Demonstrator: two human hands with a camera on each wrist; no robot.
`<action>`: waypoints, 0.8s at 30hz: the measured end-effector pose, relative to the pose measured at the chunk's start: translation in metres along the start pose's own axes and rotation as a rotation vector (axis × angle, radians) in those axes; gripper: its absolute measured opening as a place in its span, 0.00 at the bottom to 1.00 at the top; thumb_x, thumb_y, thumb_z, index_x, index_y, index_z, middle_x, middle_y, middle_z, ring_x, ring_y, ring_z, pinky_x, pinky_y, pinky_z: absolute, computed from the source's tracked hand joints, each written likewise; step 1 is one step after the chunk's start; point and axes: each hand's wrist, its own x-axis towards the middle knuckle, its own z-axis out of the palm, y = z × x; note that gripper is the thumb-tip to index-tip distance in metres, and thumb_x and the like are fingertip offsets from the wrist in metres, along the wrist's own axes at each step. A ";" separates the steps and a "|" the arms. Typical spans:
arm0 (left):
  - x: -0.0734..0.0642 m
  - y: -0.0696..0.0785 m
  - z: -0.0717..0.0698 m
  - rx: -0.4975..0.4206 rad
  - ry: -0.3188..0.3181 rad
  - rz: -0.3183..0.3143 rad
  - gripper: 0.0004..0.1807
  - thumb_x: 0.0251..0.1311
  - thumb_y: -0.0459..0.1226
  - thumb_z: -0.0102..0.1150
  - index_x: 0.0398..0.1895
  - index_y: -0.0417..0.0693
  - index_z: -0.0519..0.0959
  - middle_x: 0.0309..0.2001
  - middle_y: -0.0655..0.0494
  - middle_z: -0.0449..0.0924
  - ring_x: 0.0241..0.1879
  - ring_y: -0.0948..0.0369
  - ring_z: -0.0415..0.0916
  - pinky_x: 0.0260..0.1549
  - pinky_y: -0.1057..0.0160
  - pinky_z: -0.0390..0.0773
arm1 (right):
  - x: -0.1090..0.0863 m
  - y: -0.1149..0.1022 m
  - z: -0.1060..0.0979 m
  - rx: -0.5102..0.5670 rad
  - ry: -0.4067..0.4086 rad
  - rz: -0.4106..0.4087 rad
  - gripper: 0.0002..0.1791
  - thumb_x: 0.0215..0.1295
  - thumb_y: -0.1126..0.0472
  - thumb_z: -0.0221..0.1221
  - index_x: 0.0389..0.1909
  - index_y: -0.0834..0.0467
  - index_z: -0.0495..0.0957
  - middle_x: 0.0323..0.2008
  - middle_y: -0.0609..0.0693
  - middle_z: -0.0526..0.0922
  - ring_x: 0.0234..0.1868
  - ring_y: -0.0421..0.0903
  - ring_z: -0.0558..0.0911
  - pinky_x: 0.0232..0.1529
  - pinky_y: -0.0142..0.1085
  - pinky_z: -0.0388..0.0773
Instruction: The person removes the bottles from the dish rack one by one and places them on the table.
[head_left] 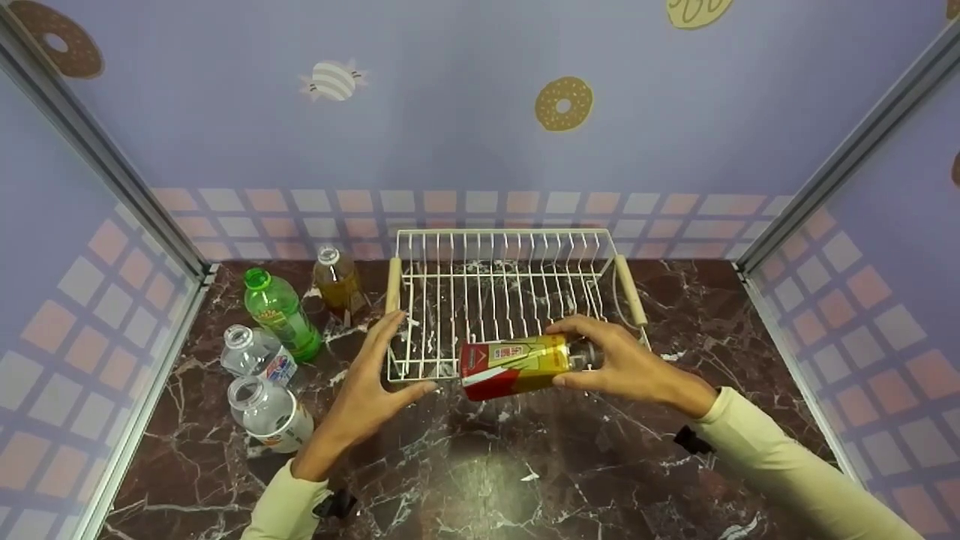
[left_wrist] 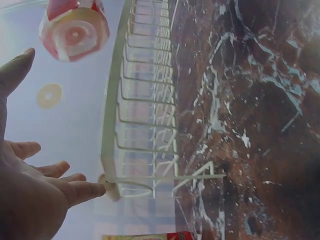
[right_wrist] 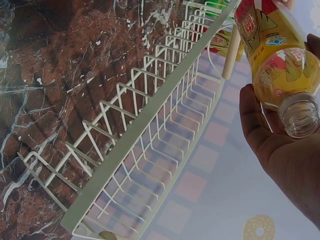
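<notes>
My right hand (head_left: 611, 360) grips a capless plastic bottle (head_left: 517, 365) near its neck. The bottle has a red and yellow label and lies sideways over the front of a white wire dish rack (head_left: 502, 275). In the right wrist view, its bare threaded neck (right_wrist: 300, 116) points away from the label, with fingers and thumb around the shoulder. My left hand (head_left: 367, 390) is spread beside the rack's left wooden handle (head_left: 394, 285) and holds nothing. The left wrist view catches the bottle's base (left_wrist: 75, 34) above that thumb, apart from it.
Several capless bottles stand left of the rack: an amber one (head_left: 339, 285), a green one (head_left: 283, 315), a clear one (head_left: 255, 352) and a clear one with a white label (head_left: 274, 416). Patterned panels (head_left: 480, 150) enclose the dark marble-look tabletop (head_left: 480, 480).
</notes>
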 end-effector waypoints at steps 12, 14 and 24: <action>-0.006 0.013 0.007 -0.017 -0.029 0.095 0.56 0.58 0.38 0.84 0.85 0.37 0.61 0.86 0.38 0.57 0.83 0.34 0.56 0.78 0.26 0.58 | 0.000 -0.004 0.003 -0.001 -0.010 -0.012 0.37 0.64 0.55 0.79 0.70 0.64 0.77 0.59 0.55 0.86 0.51 0.50 0.87 0.51 0.41 0.92; -0.007 0.016 0.009 -0.011 -0.038 0.099 0.55 0.58 0.39 0.84 0.85 0.37 0.62 0.86 0.39 0.57 0.83 0.36 0.57 0.79 0.27 0.58 | 0.000 -0.004 0.003 -0.019 -0.010 -0.019 0.37 0.65 0.53 0.79 0.71 0.62 0.77 0.60 0.54 0.86 0.52 0.50 0.87 0.52 0.42 0.91; -0.014 0.034 0.021 -0.028 -0.140 0.068 0.55 0.60 0.49 0.81 0.87 0.51 0.62 0.87 0.57 0.57 0.85 0.46 0.56 0.80 0.34 0.60 | 0.000 -0.007 0.008 -0.074 -0.014 -0.076 0.37 0.63 0.54 0.80 0.71 0.59 0.78 0.64 0.54 0.86 0.60 0.53 0.85 0.62 0.58 0.86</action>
